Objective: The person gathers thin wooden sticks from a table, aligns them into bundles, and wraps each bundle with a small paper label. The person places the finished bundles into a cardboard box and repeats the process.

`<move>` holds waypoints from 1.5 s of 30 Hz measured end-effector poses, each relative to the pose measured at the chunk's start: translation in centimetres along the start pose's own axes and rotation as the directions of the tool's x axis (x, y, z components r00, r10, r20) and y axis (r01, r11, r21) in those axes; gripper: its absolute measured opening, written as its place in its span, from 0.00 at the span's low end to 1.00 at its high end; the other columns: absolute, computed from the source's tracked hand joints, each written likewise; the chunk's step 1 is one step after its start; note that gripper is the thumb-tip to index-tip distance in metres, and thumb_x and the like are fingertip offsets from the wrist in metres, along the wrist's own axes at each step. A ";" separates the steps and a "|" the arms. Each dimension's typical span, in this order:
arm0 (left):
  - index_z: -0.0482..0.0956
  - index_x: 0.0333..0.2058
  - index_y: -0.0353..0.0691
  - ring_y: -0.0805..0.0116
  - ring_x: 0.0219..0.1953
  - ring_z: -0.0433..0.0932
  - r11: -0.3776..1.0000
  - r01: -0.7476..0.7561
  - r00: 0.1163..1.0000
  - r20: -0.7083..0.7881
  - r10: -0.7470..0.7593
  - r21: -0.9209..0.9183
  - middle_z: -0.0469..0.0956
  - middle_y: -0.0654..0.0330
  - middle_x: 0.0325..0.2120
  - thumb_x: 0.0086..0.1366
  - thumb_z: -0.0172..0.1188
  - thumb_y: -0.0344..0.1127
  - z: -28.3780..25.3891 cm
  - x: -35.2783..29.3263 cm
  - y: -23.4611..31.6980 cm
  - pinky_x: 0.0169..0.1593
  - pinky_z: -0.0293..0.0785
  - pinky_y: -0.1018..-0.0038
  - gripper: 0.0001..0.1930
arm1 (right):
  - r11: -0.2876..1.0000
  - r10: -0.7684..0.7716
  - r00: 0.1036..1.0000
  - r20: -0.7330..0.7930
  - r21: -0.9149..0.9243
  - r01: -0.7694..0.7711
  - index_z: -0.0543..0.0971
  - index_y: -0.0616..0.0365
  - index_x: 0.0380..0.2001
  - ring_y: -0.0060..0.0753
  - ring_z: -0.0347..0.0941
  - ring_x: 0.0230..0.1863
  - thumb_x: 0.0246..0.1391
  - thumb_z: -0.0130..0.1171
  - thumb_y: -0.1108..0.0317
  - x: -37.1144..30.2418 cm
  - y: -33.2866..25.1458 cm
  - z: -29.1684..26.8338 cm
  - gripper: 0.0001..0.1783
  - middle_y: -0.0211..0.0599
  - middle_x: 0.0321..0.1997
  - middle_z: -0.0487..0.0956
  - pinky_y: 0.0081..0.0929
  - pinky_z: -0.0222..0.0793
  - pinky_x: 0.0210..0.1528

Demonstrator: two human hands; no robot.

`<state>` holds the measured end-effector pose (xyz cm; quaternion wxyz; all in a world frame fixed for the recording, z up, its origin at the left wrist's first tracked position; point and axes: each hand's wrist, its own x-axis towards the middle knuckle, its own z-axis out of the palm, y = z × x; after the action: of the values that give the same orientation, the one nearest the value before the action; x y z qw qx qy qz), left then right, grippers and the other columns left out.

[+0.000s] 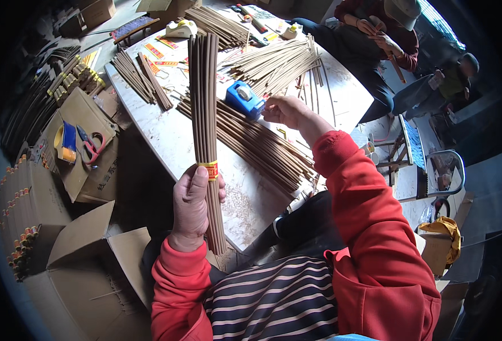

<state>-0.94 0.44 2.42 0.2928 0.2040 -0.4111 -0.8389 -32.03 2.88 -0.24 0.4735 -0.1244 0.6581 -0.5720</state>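
Observation:
My left hand [193, 199] is wrapped round an upright bundle of long brown incense sticks [204, 102]. A red and yellow paper band [210, 170] circles the bundle just at my thumb. Over the table, my right hand [288, 113] reaches to the front end of a blue tape dispenser [244, 98]. Its fingers are curled and pinched together there; whatever lies between them is too small to make out. Beneath the dispenser lies a broad row of loose brown sticks [262, 150] on the white table [237, 213].
More sticks [273, 65] and a pale tape dispenser [181, 28] are farther back on the table. At left, scissors [92, 149] lie on a carton [89, 176], above an open cardboard box [86, 278]. A co-worker [370, 40] sits far right, near a blue-topped stool [413, 142].

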 end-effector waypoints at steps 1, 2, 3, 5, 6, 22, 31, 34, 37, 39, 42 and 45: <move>0.71 0.34 0.36 0.77 0.21 0.71 1.000 0.005 1.000 -0.014 -0.005 -0.010 0.72 0.62 0.22 0.64 0.51 0.46 -0.1 0.0 0.0 0.27 0.70 0.82 0.16 | 1.000 -0.001 1.000 -0.023 0.020 0.002 0.71 0.65 0.26 0.36 0.73 0.29 0.45 0.56 0.74 -0.1 0.0 0.4 0.06 0.42 0.29 0.72 0.31 0.74 0.36; 0.71 0.35 0.36 0.78 0.21 0.71 1.000 0.011 1.000 -0.025 -0.011 -0.019 0.72 0.62 0.22 0.64 0.51 0.46 -0.3 -0.2 0.1 0.27 0.70 0.82 0.16 | 0.999 -0.002 0.999 -0.049 0.042 0.004 0.70 0.64 0.24 0.36 0.72 0.27 0.43 0.55 0.76 -0.1 0.1 1.1 0.04 0.41 0.27 0.71 0.31 0.73 0.34; 0.71 0.36 0.36 0.78 0.22 0.71 1.000 0.005 1.000 -0.016 -0.005 -0.029 0.72 0.62 0.22 0.64 0.51 0.45 -0.6 -0.2 0.1 0.27 0.70 0.82 0.16 | 0.999 0.008 0.998 -0.059 0.033 -0.006 0.70 0.64 0.26 0.37 0.71 0.26 0.43 0.56 0.76 -0.2 0.1 1.5 0.05 0.42 0.28 0.71 0.32 0.73 0.34; 0.71 0.36 0.36 0.78 0.22 0.71 0.999 0.007 1.000 -0.023 -0.008 -0.040 0.72 0.62 0.22 0.64 0.51 0.45 -0.7 -0.3 0.3 0.27 0.70 0.82 0.16 | 0.999 0.016 0.998 -0.053 0.047 -0.014 0.70 0.64 0.26 0.37 0.71 0.26 0.44 0.56 0.76 0.2 0.5 1.8 0.06 0.42 0.29 0.70 0.32 0.73 0.34; 0.71 0.36 0.36 0.78 0.22 0.71 0.999 0.010 1.000 -0.023 -0.011 -0.044 0.72 0.62 0.22 0.64 0.51 0.45 -0.7 -0.2 0.3 0.27 0.70 0.82 0.16 | 0.998 0.020 0.998 -0.054 0.056 -0.017 0.70 0.64 0.27 0.37 0.71 0.26 0.44 0.56 0.76 0.5 0.7 1.5 0.06 0.42 0.29 0.70 0.33 0.73 0.34; 0.71 0.39 0.35 0.79 0.22 0.71 0.998 0.034 0.997 -0.065 -0.037 -0.056 0.73 0.62 0.23 0.64 0.52 0.45 -0.7 -0.4 0.4 0.27 0.70 0.84 0.17 | 0.988 0.152 0.986 -0.074 0.005 -0.153 0.69 0.64 0.29 0.36 0.74 0.30 0.46 0.51 0.76 0.7 1.7 1.5 0.05 0.44 0.29 0.73 0.27 0.72 0.27; 0.71 0.40 0.33 0.79 0.21 0.70 0.996 0.027 0.993 -0.108 -0.037 -0.089 0.72 0.63 0.23 0.63 0.53 0.43 -1.0 -0.4 0.2 0.26 0.68 0.85 0.16 | 0.798 -0.419 0.798 0.433 -0.245 0.551 0.76 0.62 0.31 0.15 0.66 0.26 0.54 0.57 0.66 -12.0 -2.8 6.8 0.09 0.27 0.25 0.73 0.15 0.64 0.30; 0.71 0.40 0.34 0.80 0.21 0.70 0.994 0.030 0.990 -0.132 -0.043 -0.102 0.72 0.64 0.22 0.62 0.55 0.43 -0.7 -0.5 0.2 0.26 0.68 0.85 0.16 | 0.745 -0.360 0.715 0.599 -0.277 0.606 0.76 0.62 0.32 0.17 0.70 0.30 0.52 0.59 0.69 -16.1 -1.5 10.1 0.07 0.28 0.27 0.75 0.18 0.68 0.33; 0.71 0.39 0.35 0.80 0.21 0.70 0.996 0.023 0.993 -0.111 -0.032 -0.085 0.72 0.65 0.22 0.62 0.55 0.43 -0.5 -0.7 0.3 0.26 0.68 0.85 0.16 | 0.533 -0.385 0.679 0.625 -0.450 0.716 0.77 0.63 0.31 0.20 0.71 0.30 0.51 0.59 0.71 -16.8 -1.2 11.7 0.06 0.31 0.27 0.76 0.19 0.68 0.33; 0.72 0.38 0.35 0.80 0.21 0.70 0.996 0.015 0.995 -0.102 -0.024 -0.092 0.72 0.65 0.21 0.62 0.55 0.43 -0.6 -0.8 0.2 0.26 0.68 0.85 0.15 | 0.455 -0.402 0.668 0.626 -0.496 0.739 0.77 0.63 0.31 0.20 0.70 0.28 0.51 0.58 0.71 -16.6 -1.0 12.1 0.06 0.32 0.25 0.76 0.20 0.67 0.31; 0.72 0.38 0.35 0.80 0.21 0.70 0.995 0.004 0.994 -0.105 -0.015 -0.097 0.72 0.65 0.21 0.62 0.55 0.43 -0.6 -1.0 0.4 0.26 0.68 0.85 0.15 | 0.390 -0.410 0.672 0.617 -0.548 0.740 0.77 0.63 0.31 0.21 0.69 0.26 0.51 0.58 0.70 -16.6 -1.0 12.6 0.07 0.33 0.24 0.75 0.21 0.66 0.29; 0.72 0.38 0.35 0.80 0.21 0.70 0.996 -0.011 0.995 -0.104 0.002 -0.084 0.72 0.65 0.21 0.62 0.55 0.44 -0.8 -1.0 0.3 0.26 0.68 0.85 0.16 | 0.366 -0.397 0.683 0.613 -0.577 0.730 0.77 0.63 0.31 0.22 0.68 0.25 0.51 0.58 0.70 -16.7 -1.1 12.9 0.07 0.34 0.24 0.75 0.21 0.66 0.28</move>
<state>0.33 0.53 2.30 0.3250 0.2334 -0.3600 -0.8428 -13.86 6.11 10.03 0.2501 -0.6473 0.6486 -0.3126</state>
